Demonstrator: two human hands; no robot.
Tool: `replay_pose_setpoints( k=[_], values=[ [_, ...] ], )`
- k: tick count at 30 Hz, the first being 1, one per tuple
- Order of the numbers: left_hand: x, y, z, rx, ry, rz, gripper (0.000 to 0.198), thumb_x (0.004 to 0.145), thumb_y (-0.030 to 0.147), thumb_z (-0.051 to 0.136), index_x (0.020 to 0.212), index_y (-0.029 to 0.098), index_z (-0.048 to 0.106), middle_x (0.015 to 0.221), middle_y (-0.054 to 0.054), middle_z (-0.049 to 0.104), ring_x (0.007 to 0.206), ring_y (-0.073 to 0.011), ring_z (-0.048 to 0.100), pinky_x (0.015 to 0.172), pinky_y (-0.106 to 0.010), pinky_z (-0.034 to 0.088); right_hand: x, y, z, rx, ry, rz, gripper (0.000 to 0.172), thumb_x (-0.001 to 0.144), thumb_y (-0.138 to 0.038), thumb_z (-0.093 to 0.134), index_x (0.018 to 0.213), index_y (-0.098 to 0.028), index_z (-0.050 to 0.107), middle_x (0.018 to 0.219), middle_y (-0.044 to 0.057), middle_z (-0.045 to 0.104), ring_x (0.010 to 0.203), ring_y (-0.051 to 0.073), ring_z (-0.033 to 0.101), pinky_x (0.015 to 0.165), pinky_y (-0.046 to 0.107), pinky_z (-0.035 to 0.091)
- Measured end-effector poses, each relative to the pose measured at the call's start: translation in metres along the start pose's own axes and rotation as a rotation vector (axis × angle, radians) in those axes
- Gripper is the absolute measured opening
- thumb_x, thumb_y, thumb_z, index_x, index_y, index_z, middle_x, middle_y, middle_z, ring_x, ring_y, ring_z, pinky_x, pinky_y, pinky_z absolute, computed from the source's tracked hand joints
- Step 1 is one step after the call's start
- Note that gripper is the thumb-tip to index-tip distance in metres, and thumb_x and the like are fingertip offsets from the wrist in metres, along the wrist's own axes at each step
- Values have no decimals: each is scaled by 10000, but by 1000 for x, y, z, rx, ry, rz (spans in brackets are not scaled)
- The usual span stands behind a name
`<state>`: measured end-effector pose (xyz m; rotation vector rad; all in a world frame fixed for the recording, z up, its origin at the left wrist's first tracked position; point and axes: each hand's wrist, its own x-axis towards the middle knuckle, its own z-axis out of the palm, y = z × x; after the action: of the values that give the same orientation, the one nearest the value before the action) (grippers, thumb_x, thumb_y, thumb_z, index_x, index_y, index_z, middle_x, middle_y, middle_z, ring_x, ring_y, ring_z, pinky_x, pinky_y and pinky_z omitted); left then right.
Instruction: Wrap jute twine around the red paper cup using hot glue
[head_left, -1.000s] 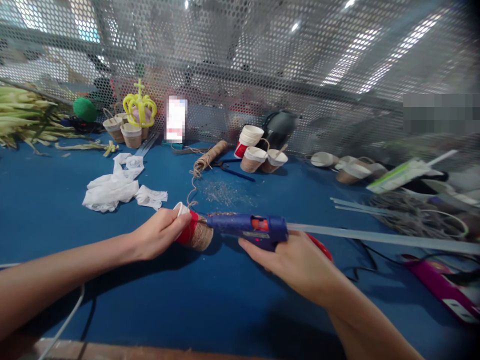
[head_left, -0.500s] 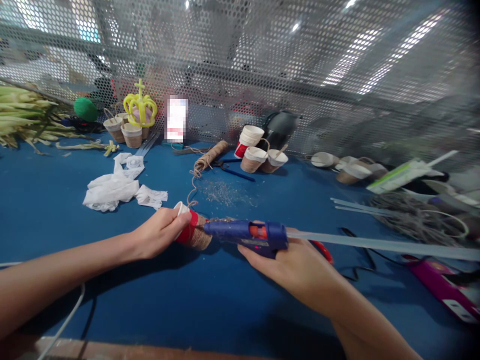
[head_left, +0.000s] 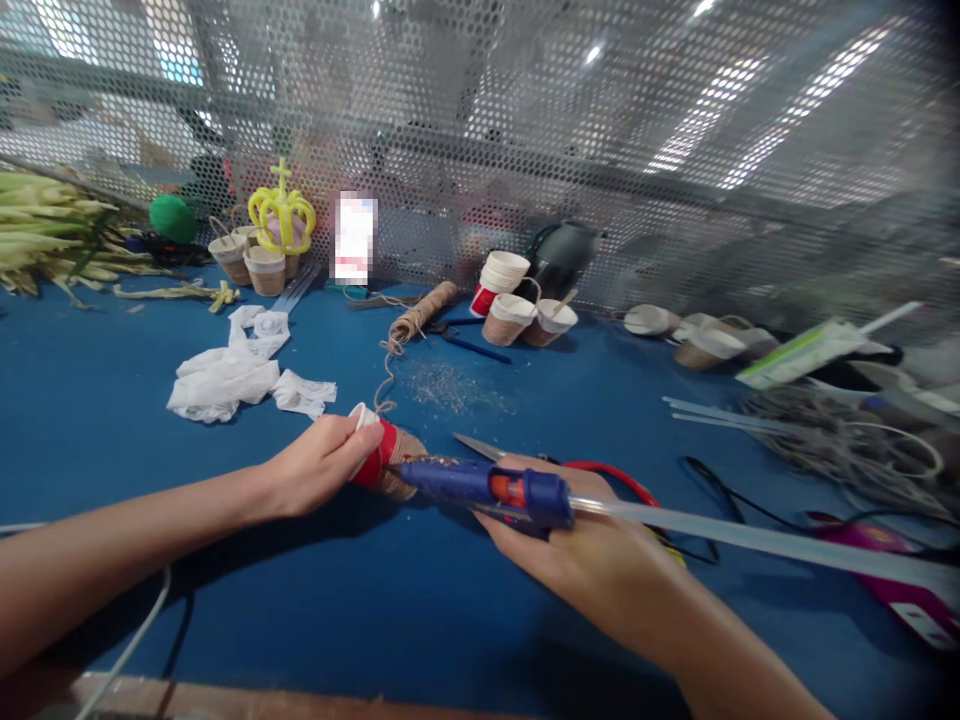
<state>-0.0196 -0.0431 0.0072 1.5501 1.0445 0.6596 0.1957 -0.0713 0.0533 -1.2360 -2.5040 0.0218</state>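
Note:
My left hand [head_left: 322,462] is closed around the white rim end of a red paper cup [head_left: 386,448], which lies tilted on its side. Brown twine [head_left: 405,458] wraps the cup's lower part, and a loose strand runs back to a twine roll [head_left: 424,312]. In my right hand [head_left: 581,535] is a blue hot glue gun [head_left: 480,482], its nozzle at the cup's side by the edge of the wrapped twine. A long clear glue stick [head_left: 720,530] sticks out of the gun's rear. Partly hidden behind my right hand lie scissors [head_left: 480,446] with red handles.
Twine-wrapped cups [head_left: 510,318] stand at the back, near dark pliers [head_left: 476,346]. White lace [head_left: 225,382] and a yellow crown [head_left: 282,215] are on the left. A purple power strip [head_left: 900,585], cables and glue sticks [head_left: 720,416] lie right. A perforated metal screen [head_left: 450,120] rises behind.
The glue gun has dipped and shifted slightly left along the cup, its rear glue stick now lower. More of the scissors shows. My left hand and the cup are nearly unmoved.

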Motion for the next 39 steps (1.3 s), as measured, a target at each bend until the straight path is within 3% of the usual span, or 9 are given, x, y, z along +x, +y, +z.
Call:
replay_pose_setpoints(
  k=[5,11,18,28,34,39],
  values=[
    [1,0,0,33,5,9,426,839,374,282,742,113,604,645,3,586,556,-97,455,544,-190,361,5,-3,-2,133,-18,67,152,679,-145,477,649,-234,597,638,22,647,626,184,618,605,287,521],
    [0,-1,0,208,73,-16,424,829,403,255,621,118,490,525,45,335,498,-82,283,455,-202,259,9,2,1,229,-44,177,106,665,-148,497,648,-240,548,618,1,625,563,152,578,560,246,492],
    [-1,-11,-2,336,44,138,381,843,374,221,554,160,348,521,52,284,486,-73,247,447,-205,238,10,5,1,122,-65,203,173,706,-215,486,533,-210,489,523,-9,569,472,125,518,477,229,420],
    [-4,-9,-2,389,-2,292,323,848,271,234,576,154,365,549,45,350,499,-69,300,475,-189,288,19,2,-6,85,-176,306,129,686,-179,500,631,-178,617,463,-11,572,435,114,518,428,201,408],
    [0,-13,-2,270,60,143,400,844,353,252,563,131,432,512,49,332,480,-67,274,442,-191,264,9,6,1,98,-139,200,170,724,-212,480,574,-200,560,484,-19,571,442,118,521,452,221,426],
    [2,-8,0,-20,22,30,412,833,392,306,773,112,602,647,-1,582,559,-94,461,532,-188,366,4,4,3,90,-142,86,179,736,-216,448,612,-229,576,590,14,619,561,165,578,569,289,473]
  ],
)
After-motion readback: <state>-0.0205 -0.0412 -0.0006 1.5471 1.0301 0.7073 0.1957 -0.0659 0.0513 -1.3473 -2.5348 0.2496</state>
